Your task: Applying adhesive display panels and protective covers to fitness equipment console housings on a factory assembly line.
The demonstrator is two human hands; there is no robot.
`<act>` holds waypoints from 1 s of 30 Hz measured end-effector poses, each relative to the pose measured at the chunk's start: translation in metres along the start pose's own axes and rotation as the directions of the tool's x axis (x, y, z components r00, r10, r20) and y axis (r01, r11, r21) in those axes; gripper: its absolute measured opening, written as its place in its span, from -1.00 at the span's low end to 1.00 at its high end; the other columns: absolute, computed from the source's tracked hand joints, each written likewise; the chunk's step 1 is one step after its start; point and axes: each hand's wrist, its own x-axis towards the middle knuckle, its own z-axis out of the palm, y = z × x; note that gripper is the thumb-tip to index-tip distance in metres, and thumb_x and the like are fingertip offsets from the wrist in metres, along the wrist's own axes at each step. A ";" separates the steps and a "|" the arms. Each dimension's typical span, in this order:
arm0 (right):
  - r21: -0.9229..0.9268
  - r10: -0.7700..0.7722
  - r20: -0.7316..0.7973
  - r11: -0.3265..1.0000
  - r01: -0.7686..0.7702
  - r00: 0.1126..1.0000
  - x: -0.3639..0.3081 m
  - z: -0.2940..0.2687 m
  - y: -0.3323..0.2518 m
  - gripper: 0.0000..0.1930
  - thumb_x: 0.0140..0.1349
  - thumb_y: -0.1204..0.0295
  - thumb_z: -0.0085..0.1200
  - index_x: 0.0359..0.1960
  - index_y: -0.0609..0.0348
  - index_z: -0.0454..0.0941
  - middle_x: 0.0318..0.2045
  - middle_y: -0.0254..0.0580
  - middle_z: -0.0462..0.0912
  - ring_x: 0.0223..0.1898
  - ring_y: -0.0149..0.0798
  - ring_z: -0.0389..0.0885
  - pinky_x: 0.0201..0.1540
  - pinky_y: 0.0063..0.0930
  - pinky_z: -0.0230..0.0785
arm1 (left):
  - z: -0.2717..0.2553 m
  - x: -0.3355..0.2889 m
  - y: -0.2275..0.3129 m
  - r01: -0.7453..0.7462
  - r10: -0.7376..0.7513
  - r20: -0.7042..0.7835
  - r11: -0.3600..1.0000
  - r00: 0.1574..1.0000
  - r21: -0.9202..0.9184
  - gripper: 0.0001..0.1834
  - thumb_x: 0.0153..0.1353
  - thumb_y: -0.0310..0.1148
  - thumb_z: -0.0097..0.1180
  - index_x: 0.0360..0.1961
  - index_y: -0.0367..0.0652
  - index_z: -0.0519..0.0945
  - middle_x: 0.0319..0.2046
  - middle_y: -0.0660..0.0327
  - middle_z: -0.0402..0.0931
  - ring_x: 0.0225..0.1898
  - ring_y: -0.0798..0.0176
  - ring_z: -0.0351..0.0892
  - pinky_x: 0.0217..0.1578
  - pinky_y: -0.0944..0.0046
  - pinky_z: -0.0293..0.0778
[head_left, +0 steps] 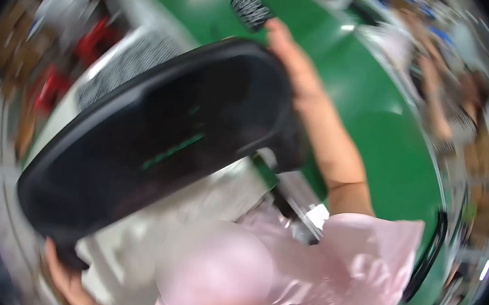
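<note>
A large, long black panel (138, 147) with rounded ends and a raised rim spans the space in front of me, tilted with its right end farther away. Its glossy, dark recessed face carries streaks of green light; the exact kind of part is unclear. My right hand (292, 65) grips the far right end, fingers along the outer edge. At the near left end, my left hand (67, 277) holds the panel by its lower corner, with most of its fingers hidden. Beneath the panel lies a whitish sheet or surface (184, 212), blurred by motion.
A glossy green table (376, 142) stretches from the back to the right. On it lie a black piece with white markings (252, 8) and, near the right edge, a curved black strip (429, 255). Grey striped material (125, 65) sits behind the panel. Another person (460, 110) works at the right.
</note>
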 end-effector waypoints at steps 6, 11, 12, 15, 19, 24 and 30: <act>-0.377 0.233 0.029 0.903 -0.205 0.972 -0.008 0.054 0.095 -0.09 0.27 0.32 0.12 0.37 0.31 -0.37 -0.07 0.02 0.60 -0.01 -0.25 0.57 0.12 -0.43 0.35 | -0.019 -0.069 -0.050 0.232 -0.047 -0.381 0.859 0.923 0.457 -0.40 0.29 -0.03 0.06 0.19 -0.26 0.40 0.11 0.10 0.42 0.11 0.24 0.41 0.15 0.23 0.30; -0.523 0.129 0.126 0.851 -0.044 0.984 -0.013 0.034 0.136 -0.12 0.28 0.37 0.10 0.37 0.31 -0.35 -0.04 0.00 0.58 0.02 -0.30 0.52 0.17 -0.46 0.27 | 0.060 -0.068 -0.087 -0.081 0.422 0.174 -0.230 0.890 0.970 -0.26 0.30 -0.06 -0.01 0.36 -0.28 0.11 0.36 -0.17 -0.01 0.41 -0.14 -0.11 0.35 0.00 -0.14; -0.549 0.105 0.117 0.835 -0.024 0.988 -0.013 0.032 0.136 -0.13 0.29 0.38 0.10 0.37 0.31 -0.34 -0.03 0.00 0.57 0.03 -0.31 0.50 0.18 -0.47 0.25 | 0.114 -0.060 -0.085 -0.162 0.396 0.233 -0.203 0.888 0.966 -0.22 0.24 -0.03 0.05 0.35 -0.27 0.14 0.34 -0.19 0.02 0.39 -0.19 -0.07 0.32 -0.11 -0.11; -0.513 0.124 0.078 0.856 -0.067 0.989 -0.016 0.039 0.133 -0.14 0.29 0.38 0.10 0.37 0.31 -0.32 -0.02 -0.02 0.57 0.02 -0.35 0.49 0.14 -0.50 0.27 | 0.235 -0.050 -0.110 -0.758 0.380 0.689 0.051 0.617 0.651 -0.10 -0.01 0.19 0.16 0.15 -0.37 0.35 0.17 -0.18 0.25 0.28 -0.22 0.12 0.27 -0.17 -0.02; -0.486 0.047 -0.105 0.869 -0.093 0.993 -0.008 0.016 0.105 -0.22 0.31 0.27 0.07 0.37 0.24 -0.19 0.00 -0.11 0.55 0.01 -0.33 0.49 0.10 -0.42 0.28 | 0.323 -0.092 -0.133 -0.266 -0.072 0.918 0.963 -0.391 -0.037 -0.48 0.16 0.03 0.05 -0.16 -0.27 0.57 -0.20 -0.02 0.50 -0.01 -0.15 0.39 0.07 -0.10 0.20; -0.569 -0.133 -0.351 0.817 -0.098 0.927 -0.015 -0.026 0.046 -0.50 0.31 0.30 0.06 0.23 0.18 0.28 0.00 -0.28 0.51 -0.02 -0.43 0.46 0.08 -0.40 0.30 | 0.286 -0.028 -0.078 -0.858 0.239 0.828 0.231 0.508 0.459 -0.46 0.05 0.00 0.17 -0.08 -0.22 0.57 -0.13 -0.04 0.50 0.08 -0.17 0.37 0.11 -0.22 0.20; -0.513 -0.288 -0.251 0.849 0.126 0.924 -0.003 0.020 0.047 -0.71 0.23 0.44 0.17 -0.06 0.34 0.56 -0.20 -0.27 0.62 -0.17 -0.48 0.55 -0.05 -0.53 0.41 | 0.305 -0.067 -0.124 -0.936 0.228 0.944 0.313 0.237 0.160 -0.43 -0.01 -0.04 0.22 -0.02 -0.18 0.56 0.10 -0.05 0.38 0.25 -0.13 0.23 0.26 -0.20 0.05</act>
